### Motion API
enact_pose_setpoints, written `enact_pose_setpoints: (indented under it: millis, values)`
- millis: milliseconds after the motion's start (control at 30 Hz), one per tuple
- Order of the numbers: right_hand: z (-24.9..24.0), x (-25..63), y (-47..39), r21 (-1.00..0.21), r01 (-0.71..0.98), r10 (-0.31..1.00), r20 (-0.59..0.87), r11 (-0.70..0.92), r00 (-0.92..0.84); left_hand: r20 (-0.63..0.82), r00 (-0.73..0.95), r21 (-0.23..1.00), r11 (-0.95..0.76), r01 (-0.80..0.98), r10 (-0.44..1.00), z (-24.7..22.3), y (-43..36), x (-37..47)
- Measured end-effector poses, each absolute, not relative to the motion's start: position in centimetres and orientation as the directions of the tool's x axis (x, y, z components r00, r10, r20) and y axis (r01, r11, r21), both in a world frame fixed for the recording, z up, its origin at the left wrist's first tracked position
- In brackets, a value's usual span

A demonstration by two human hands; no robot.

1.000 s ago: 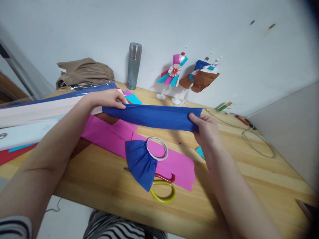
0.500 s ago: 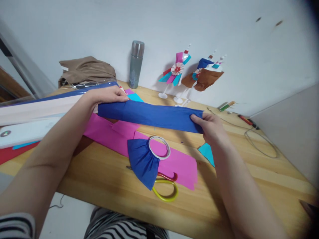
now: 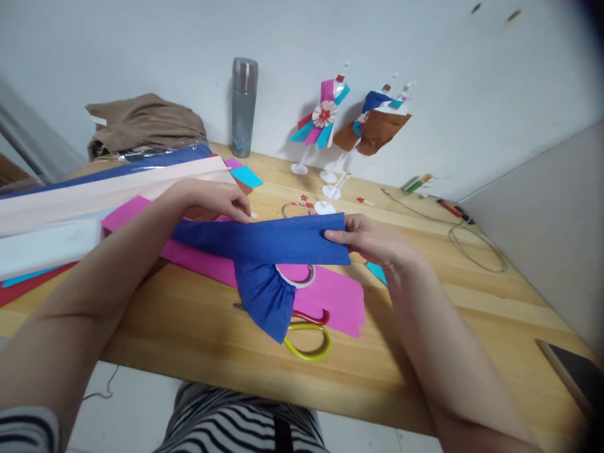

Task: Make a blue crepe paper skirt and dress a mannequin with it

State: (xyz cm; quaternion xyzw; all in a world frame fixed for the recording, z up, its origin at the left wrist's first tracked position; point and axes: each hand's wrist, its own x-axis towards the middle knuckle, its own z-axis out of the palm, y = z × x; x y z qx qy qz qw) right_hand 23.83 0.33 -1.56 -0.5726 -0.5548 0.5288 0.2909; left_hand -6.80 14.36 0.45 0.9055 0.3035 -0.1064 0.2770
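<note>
My right hand (image 3: 370, 238) grips the right end of a long blue paper strip (image 3: 287, 242), thumb in front. My left hand (image 3: 219, 198) pinches the strip's upper edge farther left. From there its left part runs down under my left forearm. Below the strip lies a gathered blue ruffle (image 3: 264, 302) joined to a white ring (image 3: 309, 280), whose top is hidden by the strip. Scissors (image 3: 307, 358) with yellow and red handles lie partly under the ruffle. Beneath them a pink paper sheet (image 3: 342, 302) is spread on the wooden table (image 3: 189, 340).
A thermos (image 3: 244, 107) stands at the wall, beside a brown cloth bundle (image 3: 146, 119). Decorated figures on white stands (image 3: 324, 114) are right of it. A white box (image 3: 51, 245) and paper sheets lie left. A cable (image 3: 476, 264) and a dark flat object (image 3: 569, 374) lie right.
The strip has come down and nearer, now covering the ring's top. My right hand has shifted left and lower; my left hand has slid along the strip, away from its left end.
</note>
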Motion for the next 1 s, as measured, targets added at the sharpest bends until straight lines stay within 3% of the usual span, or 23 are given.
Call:
enact_pose_setpoints:
  millis: [133,300,400,467,533,600,700,767,833,900,1000]
  values:
    - [-1.2,21.9,0.0,-0.941,0.147,0.926,-0.328,-0.304,-0.188,-0.242,0.874,0.597,-0.645,0.477,0.422,-0.2,12.1,-4.0]
    - [-0.4,20.6,-0.6,-0.975,0.045,0.972,-0.219,-0.216,-0.082,-0.104,0.925,0.677,-0.655,0.335,0.366,0.1,10.4,-2.8]
    - [-0.2,20.9,-3.0,-0.975,0.174,0.986,-0.152,-0.138,-0.067,-0.067,0.889,0.686,-0.626,0.37,0.452,0.6,10.1,-3.0]
    - [-0.6,20.9,-5.6,-0.937,0.337,0.973,-0.153,-0.087,-0.174,-0.031,0.862,0.711,-0.595,0.375,0.506,0.8,10.2,-3.2]
    - [-1.6,20.6,-8.3,-0.872,0.489,0.947,-0.172,-0.018,-0.272,0.021,0.833,0.723,-0.584,0.37,0.554,0.9,10.2,-3.3]
    - [-3.0,20.0,-10.7,-0.771,0.612,0.926,-0.081,0.176,-0.368,0.086,0.795,0.706,-0.6,0.376,0.6,1.0,10.3,-3.2]
    - [-5.0,19.2,-12.7,-0.455,0.761,0.874,0.09,0.462,-0.477,0.156,0.761,0.66,-0.64,0.394,0.63,1.1,10.3,-3.1]
    - [-5.7,18.8,-13.2,-0.255,0.787,0.827,0.153,0.562,-0.542,0.17,0.758,0.641,-0.655,0.401,0.63,1.2,10.3,-3.0]
    - [-5.9,18.5,-13.5,-0.141,0.775,0.786,0.184,0.616,-0.59,0.17,0.759,0.628,-0.662,0.408,0.629,1.3,10.1,-2.9]
    - [-5.6,18.3,-13.7,-0.12,0.755,0.762,0.194,0.644,-0.618,0.163,0.763,0.618,-0.668,0.416,0.626,1.3,10.0,-2.9]
    - [-4.7,18.3,-14.2,-0.234,0.726,0.762,0.157,0.647,-0.628,0.151,0.772,0.595,-0.68,0.428,0.618,1.1,10.2,-3.0]
